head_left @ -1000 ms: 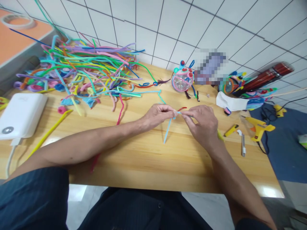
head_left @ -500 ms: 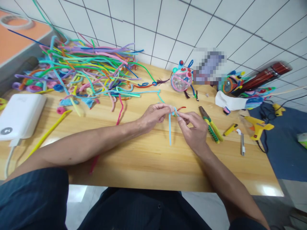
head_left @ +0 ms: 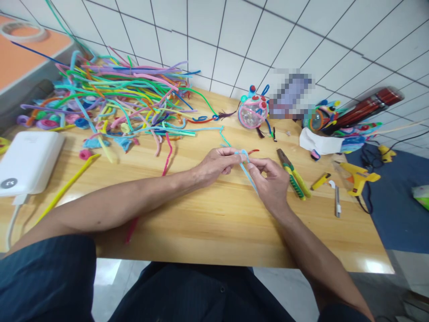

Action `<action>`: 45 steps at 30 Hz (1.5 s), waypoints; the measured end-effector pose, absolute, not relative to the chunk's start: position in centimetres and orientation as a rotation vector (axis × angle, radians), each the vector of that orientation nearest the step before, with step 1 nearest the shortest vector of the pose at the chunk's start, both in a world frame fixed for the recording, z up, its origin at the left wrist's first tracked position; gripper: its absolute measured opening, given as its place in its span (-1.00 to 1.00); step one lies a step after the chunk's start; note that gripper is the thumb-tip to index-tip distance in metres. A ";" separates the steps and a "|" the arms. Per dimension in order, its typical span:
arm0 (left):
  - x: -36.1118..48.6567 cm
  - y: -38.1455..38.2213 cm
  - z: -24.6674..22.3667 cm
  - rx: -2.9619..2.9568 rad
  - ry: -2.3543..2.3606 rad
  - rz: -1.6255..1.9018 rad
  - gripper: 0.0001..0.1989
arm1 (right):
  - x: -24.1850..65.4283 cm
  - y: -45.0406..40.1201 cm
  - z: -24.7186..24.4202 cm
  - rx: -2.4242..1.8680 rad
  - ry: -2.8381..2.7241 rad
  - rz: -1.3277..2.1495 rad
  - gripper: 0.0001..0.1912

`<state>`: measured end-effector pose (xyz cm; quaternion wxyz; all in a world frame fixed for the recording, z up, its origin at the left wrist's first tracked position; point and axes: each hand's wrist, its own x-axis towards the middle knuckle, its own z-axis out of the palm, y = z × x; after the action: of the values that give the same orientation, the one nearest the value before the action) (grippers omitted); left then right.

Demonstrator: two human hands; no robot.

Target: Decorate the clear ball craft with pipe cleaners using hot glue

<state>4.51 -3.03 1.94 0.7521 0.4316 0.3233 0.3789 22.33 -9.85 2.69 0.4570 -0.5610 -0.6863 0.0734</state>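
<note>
Between my two hands is a light blue pipe cleaner, curled into a small loop at its top, its straight tail slanting down to the right beside my right palm. My left hand pinches the loop from the left with thumb and forefinger. From the right, my right hand grips the same piece with its fingertips. A short red piece shows just behind the right fingertips. A thin teal strand lies beyond my left hand.
Piled pipe cleaners fill the back left, near a white power bank. A decorated clear ball stands at the back. Pliers, a cutter and a yellow glue gun lie right.
The tail of the light blue pipe cleaner has swung from hanging straight down to slanting right, towards my right palm. Both hands stay nearly in place.
</note>
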 end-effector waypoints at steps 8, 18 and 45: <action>4.4 -3.1 1.8 0.977 0.696 0.809 -0.48 | 22.1 -10.0 2.5 -1.395 -1.691 0.246 -0.91; 4.2 -2.6 1.5 1.128 0.720 0.811 -0.41 | 23.5 -9.5 2.2 -1.324 -1.922 0.079 -0.89; 4.1 -3.1 2.3 1.345 0.686 0.575 -0.52 | 26.5 -8.3 2.9 -1.150 -2.110 -0.096 -0.90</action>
<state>4.11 -3.10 2.28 0.6910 0.6019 0.3069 0.2571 26.45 -8.33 2.88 0.3600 -0.4461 -0.8185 -0.0372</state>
